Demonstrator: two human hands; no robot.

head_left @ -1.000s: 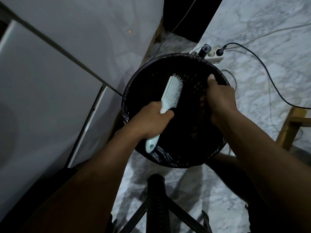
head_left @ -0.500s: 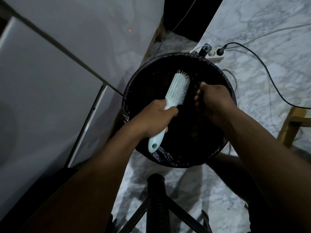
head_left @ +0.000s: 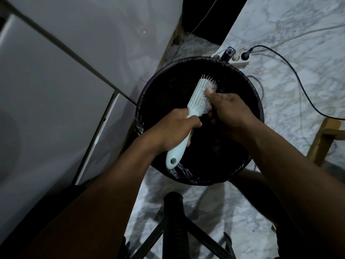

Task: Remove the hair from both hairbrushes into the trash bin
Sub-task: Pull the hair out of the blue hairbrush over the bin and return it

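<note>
Moved onto the hairbrush [head_left: 200, 97] bristles, right hand [head_left: 230, 114] pinches there; left hand [head_left: 174, 132] grips its handle.

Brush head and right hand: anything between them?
Nothing: in the head view the right hand touches the bristles of the brush, over the bin.

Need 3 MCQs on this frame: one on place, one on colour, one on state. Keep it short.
1. Where is the hairbrush held?
A. over the trash bin
B. on the floor
C. on the wooden stool

2. What colour is the hairbrush?
A. red
B. pale mint
C. black

3. What is the right hand doing?
A. gripping the bin rim
B. hanging free
C. fingers at the bristles

Key:
1 A, the brush head sits above the bin's dark opening.
2 B, handle and head are pale mint.
3 C, the thumb presses on the bristles while the left hand holds the handle.
</note>
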